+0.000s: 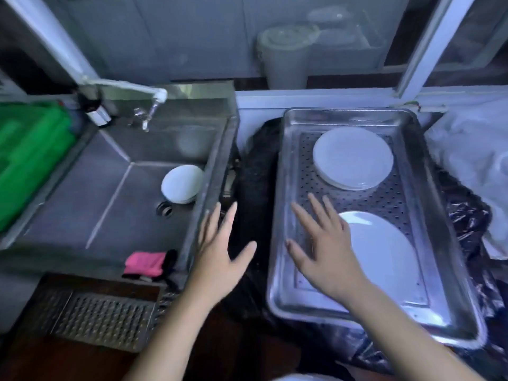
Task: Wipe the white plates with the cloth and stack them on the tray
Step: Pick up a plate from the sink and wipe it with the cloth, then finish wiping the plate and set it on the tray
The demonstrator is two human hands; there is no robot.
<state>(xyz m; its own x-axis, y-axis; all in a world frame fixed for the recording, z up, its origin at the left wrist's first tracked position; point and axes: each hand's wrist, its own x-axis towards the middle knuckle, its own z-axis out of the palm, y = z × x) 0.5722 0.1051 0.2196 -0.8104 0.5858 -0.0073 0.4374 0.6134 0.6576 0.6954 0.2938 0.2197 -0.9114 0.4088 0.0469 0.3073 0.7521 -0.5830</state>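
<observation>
Now both hands (275,251) hover spread, plates (382,251) beneath the right, cloth (145,262) left.

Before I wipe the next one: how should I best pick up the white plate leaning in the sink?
The white plate stands tilted against the sink's right wall, near the drain. Its upper rim is free, so probably pinch that rim from above with the open left hand, which hovers closest, thumb on the face turned toward you and fingers behind.
</observation>
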